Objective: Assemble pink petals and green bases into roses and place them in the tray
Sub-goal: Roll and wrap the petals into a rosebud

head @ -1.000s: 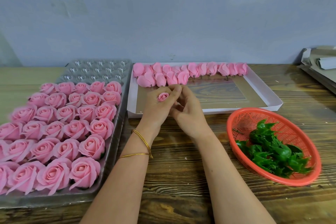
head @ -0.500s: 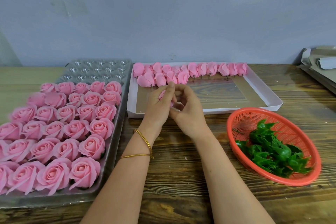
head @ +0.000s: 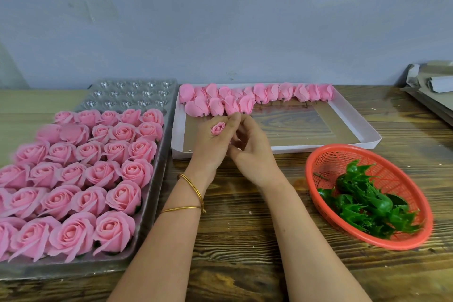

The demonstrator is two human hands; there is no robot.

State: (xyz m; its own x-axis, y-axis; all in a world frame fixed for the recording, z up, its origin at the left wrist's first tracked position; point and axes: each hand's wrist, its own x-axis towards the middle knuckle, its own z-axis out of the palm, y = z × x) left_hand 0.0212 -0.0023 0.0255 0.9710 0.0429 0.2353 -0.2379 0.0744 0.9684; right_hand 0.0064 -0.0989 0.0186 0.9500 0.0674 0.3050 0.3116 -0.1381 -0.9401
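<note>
A small pink bud (head: 218, 128) is held between the curled fingers and thumb of the left hand (head: 212, 144), above the near part of the white box (head: 367, 130). The right hand (head: 252, 152) is set against it, with fingers curled and fingertips touching those of the left; whether anything is pinched there cannot be told. Loose pink petals (head: 259, 95) are lined along the box's far side. Finished roses (head: 73, 179) are seated in the clear tray (head: 157, 179) at left. Green bases (head: 367, 203) are heaped in the red basket (head: 318, 162) at right.
</note>
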